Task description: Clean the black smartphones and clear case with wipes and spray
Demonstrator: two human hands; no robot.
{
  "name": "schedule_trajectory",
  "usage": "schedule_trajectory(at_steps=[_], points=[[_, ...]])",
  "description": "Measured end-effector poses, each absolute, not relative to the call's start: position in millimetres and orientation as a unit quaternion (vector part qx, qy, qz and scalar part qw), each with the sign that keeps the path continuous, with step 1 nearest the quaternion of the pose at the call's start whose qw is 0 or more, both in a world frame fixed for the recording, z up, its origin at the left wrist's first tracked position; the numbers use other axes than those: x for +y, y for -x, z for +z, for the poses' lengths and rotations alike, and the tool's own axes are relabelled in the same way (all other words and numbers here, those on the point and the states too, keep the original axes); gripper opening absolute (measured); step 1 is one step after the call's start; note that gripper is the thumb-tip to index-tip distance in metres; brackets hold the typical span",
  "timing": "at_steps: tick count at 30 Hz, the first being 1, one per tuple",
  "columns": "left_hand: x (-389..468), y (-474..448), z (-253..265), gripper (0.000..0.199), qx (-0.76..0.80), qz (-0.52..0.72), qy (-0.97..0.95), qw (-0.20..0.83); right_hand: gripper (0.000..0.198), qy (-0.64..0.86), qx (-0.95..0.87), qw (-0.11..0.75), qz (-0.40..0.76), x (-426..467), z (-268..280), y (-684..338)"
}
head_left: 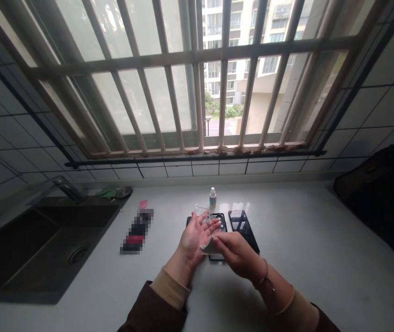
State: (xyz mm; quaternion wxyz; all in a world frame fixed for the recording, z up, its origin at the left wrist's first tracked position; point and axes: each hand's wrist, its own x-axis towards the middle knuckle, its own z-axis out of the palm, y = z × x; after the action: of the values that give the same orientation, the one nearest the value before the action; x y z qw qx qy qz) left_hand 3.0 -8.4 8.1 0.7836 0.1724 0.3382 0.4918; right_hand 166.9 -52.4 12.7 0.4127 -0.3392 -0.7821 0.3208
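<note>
My left hand (197, 235) is turned palm up with its fingers spread, above the counter. My right hand (236, 251) pinches a thin grey cloth (210, 246), whose loose edge hangs over the left palm; I cannot tell whether it touches. Beneath the hands lies a black-rimmed phone case (223, 221) with camera openings, partly covered by them. Just right of it a dark smartphone (243, 226) lies flat, its surface reflecting the window. A small white-capped bottle (212, 198) stands upright behind them. Something thin, clear and wiry (202, 207) shows by my left fingertips, its kind unclear.
On the left is a dark sink (44, 249) with a faucet (68, 189). Beside it lie a pixelated item (137, 233) and a pink slip (143, 204). A black bag (383, 203) stands at the right. The barred window (193, 92) is behind the pale counter (303, 240).
</note>
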Motion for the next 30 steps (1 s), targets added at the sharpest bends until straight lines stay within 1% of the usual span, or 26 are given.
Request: schedule_trajectory(at_steps=[3, 5, 7, 10, 14, 17, 19, 23, 30], points=[[-11, -3, 11, 0.069, 0.32, 0.464, -0.185, 0.805, 0.048, 0.437, -0.658, 0.5, 0.354, -42, 4, -174], [-14, -3, 11, 0.071, 0.309, 0.437, -0.188, 0.824, 0.05, 0.515, -0.565, 0.557, 0.326, -35, -2, -181], [-16, -4, 11, 0.072, 0.306, 0.41, -0.193, 0.837, 0.053, 0.573, -0.516, 0.573, 0.279, -29, -6, -189], [-20, -5, 9, 0.07, 0.299, 0.374, -0.209, 0.852, 0.048, 0.593, -0.553, 0.553, 0.195, -27, -7, -192], [-24, -7, 10, 0.06, 0.269, 0.364, -0.223, 0.863, 0.039, 0.493, -0.709, 0.494, 0.105, -29, -14, -179], [-24, -9, 10, 0.053, 0.268, 0.396, -0.212, 0.852, 0.044, 0.422, -0.795, 0.432, 0.06, -27, -22, -169], [-22, -9, 8, 0.052, 0.271, 0.411, -0.197, 0.848, 0.047, 0.399, -0.82, 0.409, 0.038, -26, -26, -166], [-16, -8, 2, 0.051, 0.263, 0.438, -0.168, 0.843, 0.043, 0.369, -0.84, 0.396, 0.041, -29, -21, -166], [-8, 3, 11, 0.058, 0.354, 0.49, -0.155, 0.781, 0.035, 0.302, -0.867, 0.371, 0.139, -49, 5, -165]])
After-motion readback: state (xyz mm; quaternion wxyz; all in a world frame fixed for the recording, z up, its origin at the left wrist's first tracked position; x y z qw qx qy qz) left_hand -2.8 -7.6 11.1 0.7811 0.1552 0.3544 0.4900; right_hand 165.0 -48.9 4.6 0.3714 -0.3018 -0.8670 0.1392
